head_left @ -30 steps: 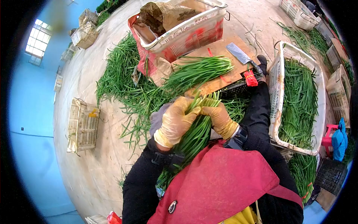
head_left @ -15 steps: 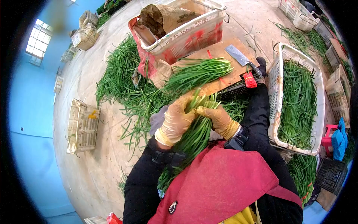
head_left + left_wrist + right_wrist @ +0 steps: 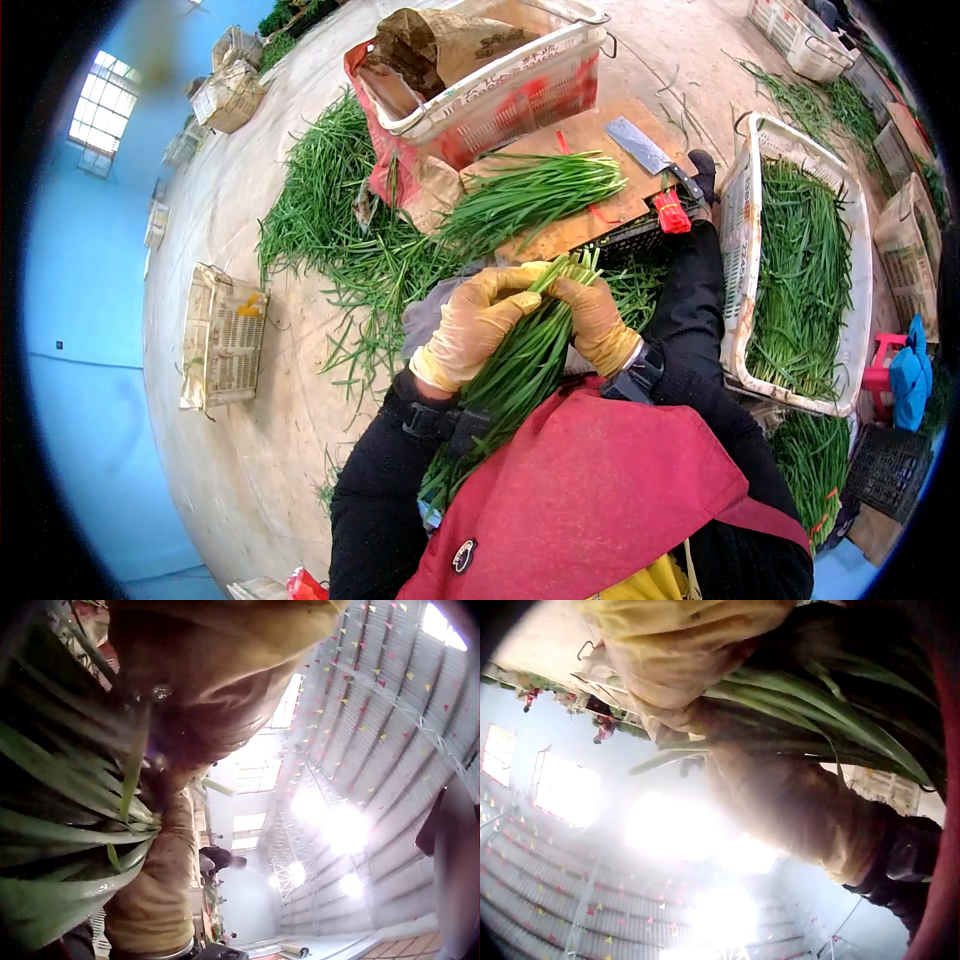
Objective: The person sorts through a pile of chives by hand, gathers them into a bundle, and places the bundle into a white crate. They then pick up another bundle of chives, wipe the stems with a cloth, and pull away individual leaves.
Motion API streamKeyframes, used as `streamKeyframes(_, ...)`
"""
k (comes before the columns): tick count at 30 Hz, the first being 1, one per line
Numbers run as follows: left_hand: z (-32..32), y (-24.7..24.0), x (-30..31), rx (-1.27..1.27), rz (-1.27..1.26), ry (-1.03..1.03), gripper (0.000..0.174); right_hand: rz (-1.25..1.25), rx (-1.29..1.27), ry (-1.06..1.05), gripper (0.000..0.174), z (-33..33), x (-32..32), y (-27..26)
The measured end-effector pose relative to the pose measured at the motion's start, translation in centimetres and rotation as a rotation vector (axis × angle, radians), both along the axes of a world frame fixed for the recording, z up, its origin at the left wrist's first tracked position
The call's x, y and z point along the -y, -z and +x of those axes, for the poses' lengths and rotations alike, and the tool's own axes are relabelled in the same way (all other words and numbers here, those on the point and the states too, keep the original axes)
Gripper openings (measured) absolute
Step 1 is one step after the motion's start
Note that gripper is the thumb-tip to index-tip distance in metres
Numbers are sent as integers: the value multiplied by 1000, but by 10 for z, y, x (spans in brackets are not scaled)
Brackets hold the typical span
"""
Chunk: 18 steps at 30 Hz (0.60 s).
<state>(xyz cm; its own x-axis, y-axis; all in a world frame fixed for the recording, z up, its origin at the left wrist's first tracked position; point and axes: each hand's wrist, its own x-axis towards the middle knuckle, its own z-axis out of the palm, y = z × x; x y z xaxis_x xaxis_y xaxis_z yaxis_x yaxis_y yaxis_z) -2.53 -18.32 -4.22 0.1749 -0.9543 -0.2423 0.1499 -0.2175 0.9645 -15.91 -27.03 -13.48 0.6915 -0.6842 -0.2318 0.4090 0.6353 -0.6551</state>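
A bunch of garlic chives (image 3: 530, 355) slants across the person's lap, pale stalk ends up and leaves trailing toward the red apron (image 3: 590, 480). The left hand (image 3: 470, 330), in a thin yellowish glove, grips the bunch from the left near the stalk ends. Gloved alike, the right hand (image 3: 600, 325) pinches stalks on the other side, close to the left fingers. Long green leaves (image 3: 67, 817) fan out beside the gloves in the left wrist view. In the right wrist view, a few stalk ends (image 3: 667, 759) stick out between both hands; some fingertips are hidden.
Ahead, a wooden board (image 3: 627, 205) bears a chive pile (image 3: 540, 190) and a cleaver (image 3: 645, 148); red ties (image 3: 671, 212) lie at its edge. A chive-filled crate (image 3: 735, 300) stands right, a red-stained crate (image 3: 520, 110) behind the board. Loose chives (image 3: 320, 190) cover the floor left.
The right hand has shifted slightly up and turned more upright, its fingers drawing back from the left thumb. The stalk ends now lean more to the right. Both hands stay on the bunch.
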Motion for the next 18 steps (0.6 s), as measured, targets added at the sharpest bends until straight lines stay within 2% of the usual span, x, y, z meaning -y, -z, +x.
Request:
streamKeyframes(2,1,2,2,106,-59,-1,31,31,10,-9,31,-1,0,-2)
streamKeyframes(5,-2,-4,4,512,-102,31,29,28,62,-17,36,-1,0,-9)
streamKeyframes(6,-1,1,4,490,-105,26,29,19,86,-20,37,0,0,-11)
streamKeyframes(9,3,13,6,183,-2,-8,28,37,93,-40,39,-2,0,-15)
streamKeyframes(12,0,-2,5,282,-7,20,25,38,112,-68,37,-3,2,-14)
streamKeyframes(16,-2,8,8,30,-141,-194,26,69,54,-39,32,-3,2,-4)
streamKeyframes(18,-6,1,9,92,-138,-158,26,46,73,-87,35,-5,3,-7)
